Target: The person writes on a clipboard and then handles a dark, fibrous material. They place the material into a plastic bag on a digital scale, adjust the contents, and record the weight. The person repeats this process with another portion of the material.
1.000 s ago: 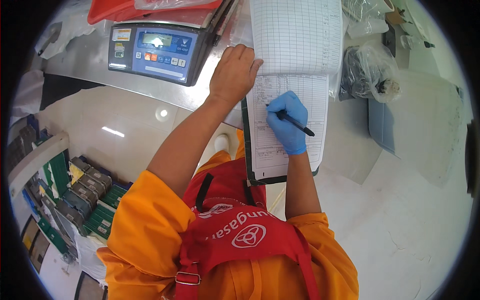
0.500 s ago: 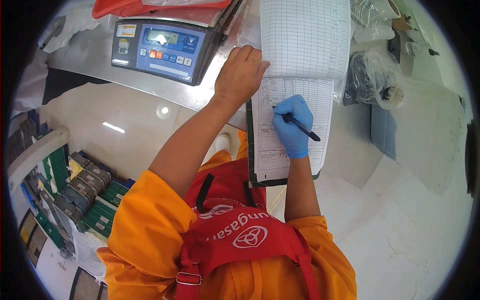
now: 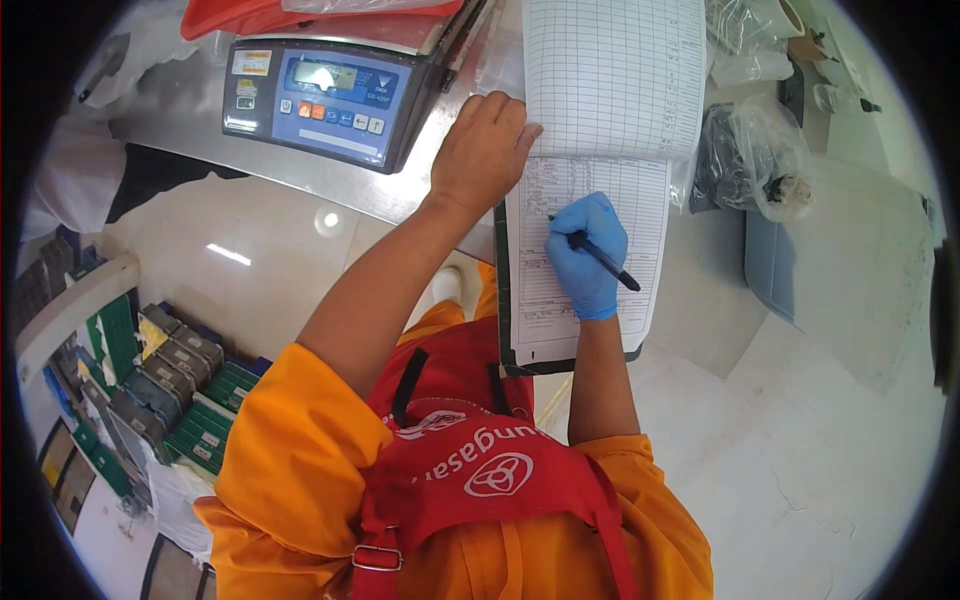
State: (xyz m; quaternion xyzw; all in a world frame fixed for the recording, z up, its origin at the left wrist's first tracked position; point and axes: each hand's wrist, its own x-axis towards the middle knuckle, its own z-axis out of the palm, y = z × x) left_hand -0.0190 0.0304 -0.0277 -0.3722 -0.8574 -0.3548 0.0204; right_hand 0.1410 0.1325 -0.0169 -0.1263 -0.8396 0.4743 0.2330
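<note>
My right hand [image 3: 588, 262], in a blue glove, grips a black pen [image 3: 612, 266] whose tip is on a printed form [image 3: 640, 220] with handwritten entries in its upper rows. The form lies on a dark green clipboard [image 3: 504, 300], and a gridded sheet [image 3: 612, 75] is folded up over its top. My bare left hand [image 3: 483, 143] rests palm down at the clipboard's upper left side, its thumb by the paper's edge. Its fingers lie close together, holding nothing that I can see.
A blue-faced digital scale [image 3: 320, 100] stands on the metal table [image 3: 185, 140] at left, a red tray [image 3: 240, 15] on it. Clear plastic bags [image 3: 765, 150] with dark contents lie right of the papers. Green and grey crates [image 3: 180, 370] are stacked low at left.
My gloved right hand and the pen have shifted very slightly downward. The left hand stays at the clipboard's side. White material at the far left edge has moved.
</note>
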